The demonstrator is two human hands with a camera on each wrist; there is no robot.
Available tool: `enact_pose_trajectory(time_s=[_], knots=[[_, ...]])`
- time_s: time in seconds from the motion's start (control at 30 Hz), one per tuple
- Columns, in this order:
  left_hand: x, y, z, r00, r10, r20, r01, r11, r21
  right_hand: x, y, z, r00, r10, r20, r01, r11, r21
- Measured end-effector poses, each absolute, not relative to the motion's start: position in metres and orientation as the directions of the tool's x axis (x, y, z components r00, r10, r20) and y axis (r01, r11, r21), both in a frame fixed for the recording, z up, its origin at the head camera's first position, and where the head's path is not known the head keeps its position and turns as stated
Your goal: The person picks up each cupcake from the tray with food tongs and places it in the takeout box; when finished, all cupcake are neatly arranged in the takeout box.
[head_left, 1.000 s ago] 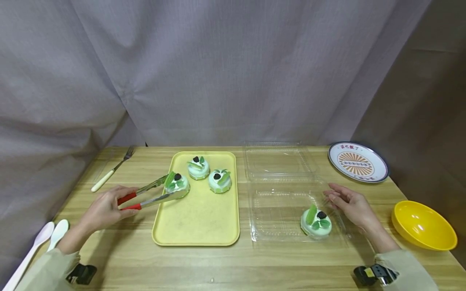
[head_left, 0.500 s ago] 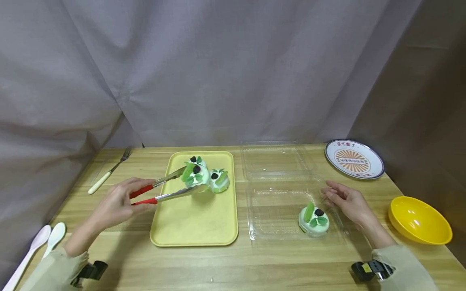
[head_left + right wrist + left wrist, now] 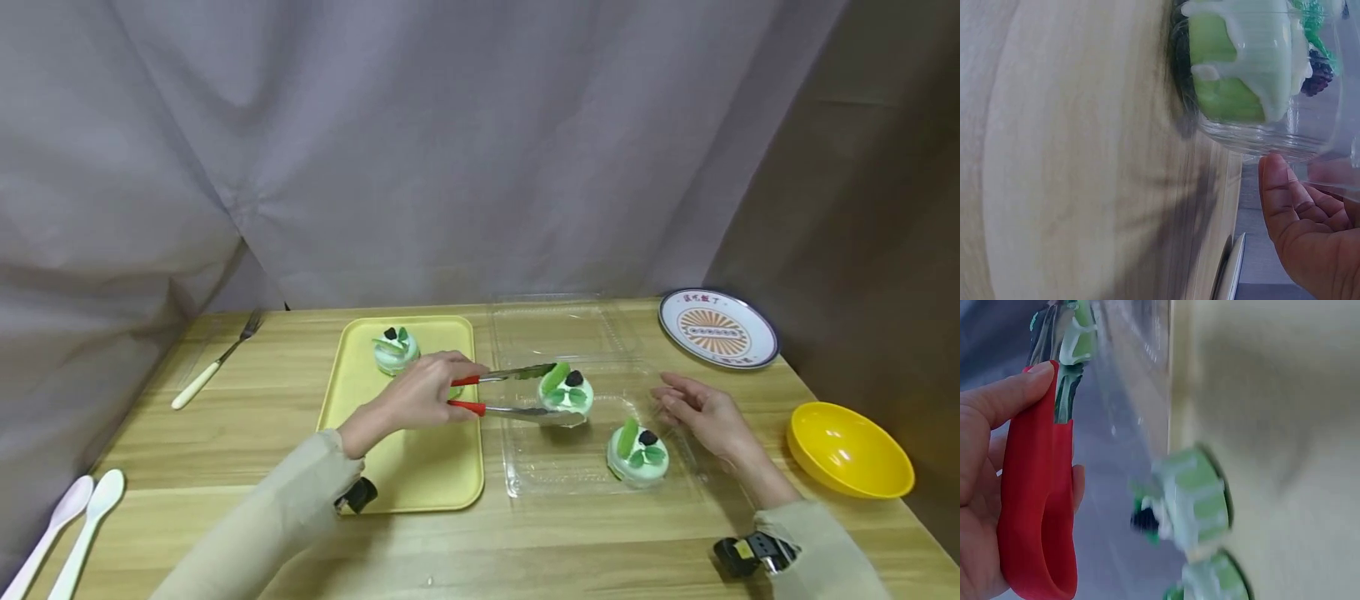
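My left hand (image 3: pixel 423 390) grips red-handled metal tongs (image 3: pixel 517 373), also close up in the left wrist view. Between the tongs' ends is a small round green cake (image 3: pixel 564 398) with a dark berry and leaves, held over the clear plastic container (image 3: pixel 551 479). A similar cake (image 3: pixel 637 457) sits in the container's front right part. On the yellow tray (image 3: pixel 408 492) one cake (image 3: pixel 395 350) shows at the back; another is mostly hidden behind my left hand. At the container's right edge, my right hand (image 3: pixel 708 419) holds the rim with thumb and fingers.
The container's clear lid (image 3: pixel 555 333) lies opened toward the back. A patterned plate (image 3: pixel 716 329) and a yellow bowl (image 3: pixel 851 450) stand at the right. At the left lie a fork (image 3: pixel 217 362) and two pale spoons (image 3: pixel 93 508). Grey cloth hangs behind.
My left hand has lifted the cake with the tongs off the tray and carried it right, over the container. My right hand stays at the container's edge.
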State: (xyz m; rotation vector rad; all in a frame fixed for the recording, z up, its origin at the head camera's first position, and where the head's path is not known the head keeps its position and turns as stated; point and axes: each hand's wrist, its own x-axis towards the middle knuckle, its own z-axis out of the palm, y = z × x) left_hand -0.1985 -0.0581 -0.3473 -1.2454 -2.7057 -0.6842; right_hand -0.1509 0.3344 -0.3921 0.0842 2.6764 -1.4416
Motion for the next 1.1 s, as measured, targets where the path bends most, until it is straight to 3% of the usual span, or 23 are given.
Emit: enact_pose_trajectory(time_s=[0.23,0.73,1.1], knots=[[-0.21,-0.026,-0.358,-0.684,0.71,0.169,0.71,0.593,0.379,-0.151,0.334,-0.394,-0.996,-0.008,-0.088,0.071,0.532,-0.844],[-0.221,-0.002,-0.357,-0.696,0.717,0.042,0.68,0.64,0.357,-0.15,0.334,-0.395,-0.996,-0.011,-0.093,0.073,0.531,-0.844],[-0.22,0.008,-0.353,-0.705,0.709,0.013,0.678,0.667,0.309,-0.151,0.335,-0.395,-0.996,-0.019,-0.086,0.064,0.517,-0.854]])
